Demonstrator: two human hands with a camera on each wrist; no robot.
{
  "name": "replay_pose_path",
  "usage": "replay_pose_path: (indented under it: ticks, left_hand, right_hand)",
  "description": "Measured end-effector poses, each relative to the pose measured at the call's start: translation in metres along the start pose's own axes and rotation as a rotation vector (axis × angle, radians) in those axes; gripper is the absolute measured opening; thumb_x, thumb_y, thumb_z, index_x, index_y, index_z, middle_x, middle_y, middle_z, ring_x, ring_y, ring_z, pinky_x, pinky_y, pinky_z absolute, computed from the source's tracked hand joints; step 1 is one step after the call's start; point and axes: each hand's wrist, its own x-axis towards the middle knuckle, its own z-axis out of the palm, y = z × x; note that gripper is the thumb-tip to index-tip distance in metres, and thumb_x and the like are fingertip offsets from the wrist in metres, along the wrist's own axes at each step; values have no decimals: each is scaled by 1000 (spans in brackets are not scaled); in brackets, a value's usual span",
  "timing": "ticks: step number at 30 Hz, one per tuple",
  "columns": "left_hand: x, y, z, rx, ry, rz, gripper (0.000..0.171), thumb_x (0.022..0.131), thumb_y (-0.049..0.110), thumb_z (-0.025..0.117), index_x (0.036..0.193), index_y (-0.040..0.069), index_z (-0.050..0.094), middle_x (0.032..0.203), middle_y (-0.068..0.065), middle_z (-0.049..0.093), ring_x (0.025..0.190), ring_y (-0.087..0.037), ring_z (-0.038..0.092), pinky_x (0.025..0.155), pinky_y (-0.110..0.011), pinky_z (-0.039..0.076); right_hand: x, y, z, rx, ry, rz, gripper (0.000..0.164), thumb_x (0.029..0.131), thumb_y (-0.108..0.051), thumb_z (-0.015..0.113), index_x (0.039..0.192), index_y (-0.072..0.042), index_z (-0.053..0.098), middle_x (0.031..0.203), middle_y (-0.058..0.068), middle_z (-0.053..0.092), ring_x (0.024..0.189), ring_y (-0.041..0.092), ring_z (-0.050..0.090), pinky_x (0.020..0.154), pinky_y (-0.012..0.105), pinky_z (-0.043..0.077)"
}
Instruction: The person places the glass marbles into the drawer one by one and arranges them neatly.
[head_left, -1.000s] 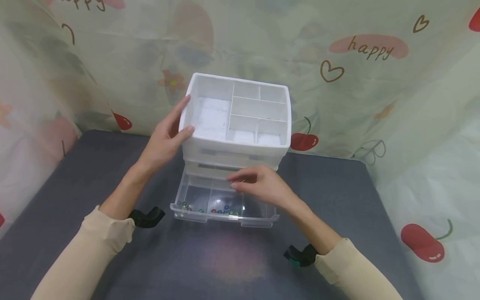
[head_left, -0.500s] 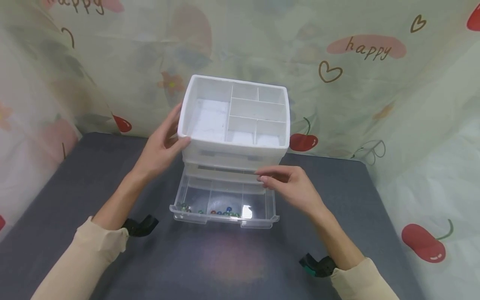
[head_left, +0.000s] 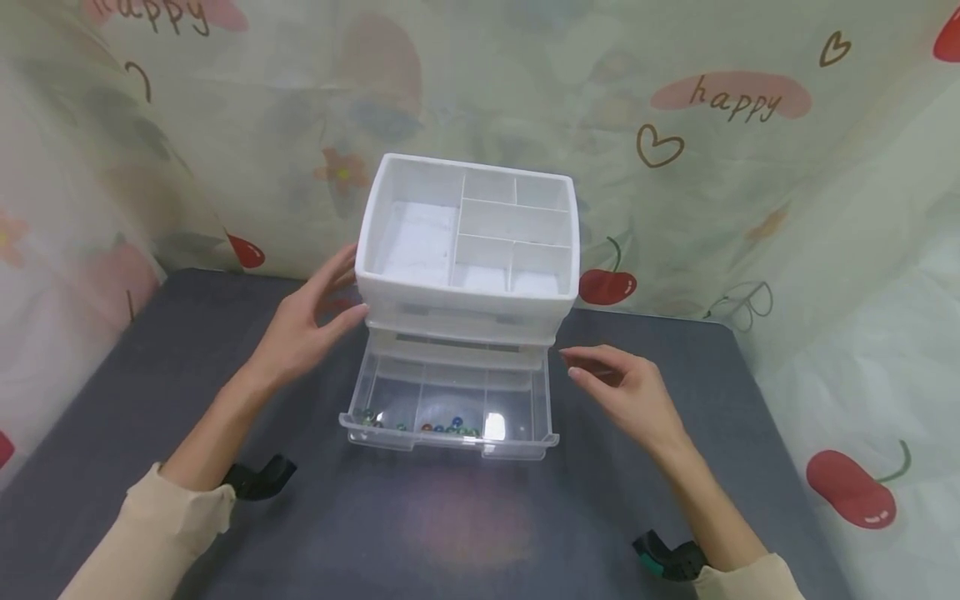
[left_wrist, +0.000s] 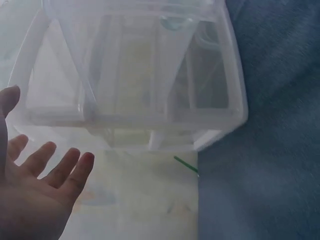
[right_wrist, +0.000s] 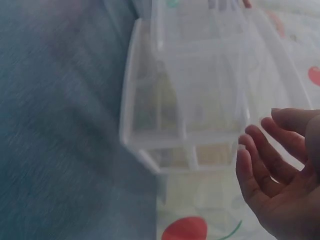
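A white storage box (head_left: 468, 292) with a divided open top stands at the back of the table. Its clear lower drawer (head_left: 450, 387) is pulled out toward me, with several small glass marbles (head_left: 453, 429) lying along its front. Beside the box's left wall is my left hand (head_left: 296, 333), fingers spread and relaxed, holding nothing. My right hand (head_left: 626, 396) hovers to the right of the drawer, fingers loosely bent and nothing between them. In the left wrist view the fingers (left_wrist: 75, 175) lie close to the clear box side.
A dark grey cloth (head_left: 465, 533) covers the table. Behind and at both sides hangs a pale curtain (head_left: 510, 92) printed with cherries, hearts and lettering. Black camera mounts (head_left: 258, 479) sit on both wrists.
My right hand has moved from over the drawer out to the right. The left hand has come off the box's upper left rim and dropped down and left. The drawer stays out.
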Motion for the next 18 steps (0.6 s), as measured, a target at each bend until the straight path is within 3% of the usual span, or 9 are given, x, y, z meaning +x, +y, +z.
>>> replay_pose_path:
  ticks: [6,10,18]
  left_hand:
    - [-14,-7,-6,130,-23,-30,76,96,13,68,158,31,28,159,3,34,138,-30,43,102,-48,42]
    - [-27,-11,-11,260,-49,-60,75,95,22,69,158,27,28,155,-10,39,129,-39,50,99,-54,42]
    - [-48,-20,-20,477,-111,-55,78,93,28,72,158,21,29,159,-11,31,142,-37,34,106,-59,30]
  right_hand:
    - [-11,16,-6,-106,58,-32,28,92,-17,73,120,-18,73,114,-2,71,97,11,66,82,23,52]
    - [-18,25,-11,-212,60,-38,35,91,-16,74,126,-19,69,122,1,68,103,18,67,84,37,54]
    - [-32,42,-15,-422,0,-76,57,90,-21,76,142,-12,56,145,11,52,132,36,48,101,57,38]
